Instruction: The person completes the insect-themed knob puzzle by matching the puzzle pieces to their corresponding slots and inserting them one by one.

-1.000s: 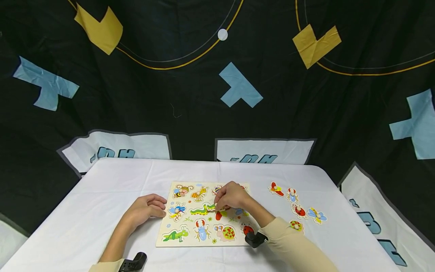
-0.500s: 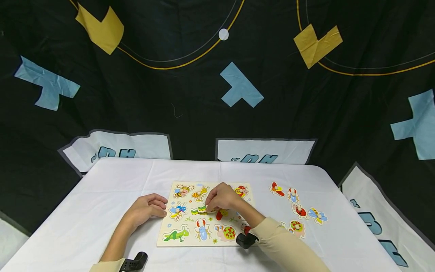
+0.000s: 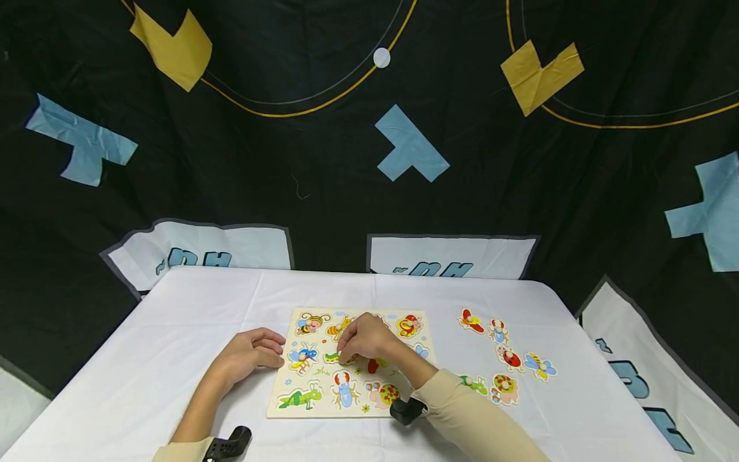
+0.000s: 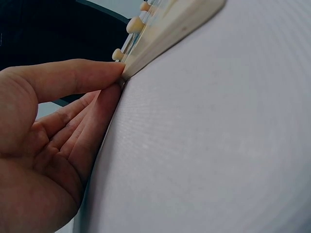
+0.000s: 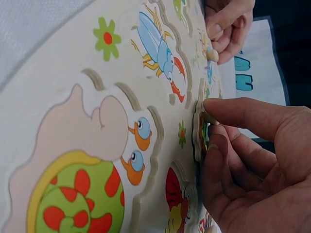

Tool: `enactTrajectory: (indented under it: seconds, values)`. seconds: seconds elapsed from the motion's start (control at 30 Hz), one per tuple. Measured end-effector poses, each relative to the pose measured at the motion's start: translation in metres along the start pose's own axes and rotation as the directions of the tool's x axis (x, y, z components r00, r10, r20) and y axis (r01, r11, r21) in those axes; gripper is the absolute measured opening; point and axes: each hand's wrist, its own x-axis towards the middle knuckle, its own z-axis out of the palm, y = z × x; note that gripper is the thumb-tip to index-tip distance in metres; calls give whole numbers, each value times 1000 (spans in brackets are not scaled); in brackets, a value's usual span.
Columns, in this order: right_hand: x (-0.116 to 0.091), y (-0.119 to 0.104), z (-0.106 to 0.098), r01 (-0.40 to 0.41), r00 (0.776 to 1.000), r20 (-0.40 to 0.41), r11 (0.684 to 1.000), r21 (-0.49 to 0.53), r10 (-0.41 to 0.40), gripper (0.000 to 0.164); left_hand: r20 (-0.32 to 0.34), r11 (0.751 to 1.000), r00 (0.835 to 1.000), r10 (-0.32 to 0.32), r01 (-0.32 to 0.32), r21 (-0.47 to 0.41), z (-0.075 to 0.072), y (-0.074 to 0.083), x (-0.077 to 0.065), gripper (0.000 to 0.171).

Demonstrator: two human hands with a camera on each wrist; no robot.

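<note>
My right hand (image 3: 364,337) pinches the knob of a green caterpillar puzzle piece (image 3: 331,358) between thumb and fingertips, close over the middle row of the insect puzzle board (image 3: 329,412). Fingers hide most of that piece; the right wrist view shows its knob (image 5: 210,119) at the fingertips. Beside the board's left edge my left hand (image 3: 248,353) rests on the cloth, fingers relaxed, thumb and fingertips touching the edge, as the left wrist view also shows. In the board, the beetle recess (image 5: 158,48) and snail recess (image 5: 73,160) show their printed pictures.
Right of the board lie several loose pieces: a red-winged insect (image 3: 471,321), a beetle (image 3: 498,332), a ladybug (image 3: 510,358), a bee (image 3: 539,366), a snail (image 3: 505,388) and a green insect (image 3: 476,385). A white cloth (image 3: 202,308) covers the table; a black curtain (image 3: 323,192) hangs behind.
My right hand has moved left across the board with the caterpillar piece, baring the red insect at the upper right and the green piece on the cloth. The left hand stays put.
</note>
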Motion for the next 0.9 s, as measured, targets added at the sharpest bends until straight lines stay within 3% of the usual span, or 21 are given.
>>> enactTrajectory:
  seconds: [0.9]
  values:
    - [1, 4, 6, -62, 998, -7, 998, 27, 62, 14, 4, 1000, 1000, -11, 11, 10, -1, -2, 2, 50]
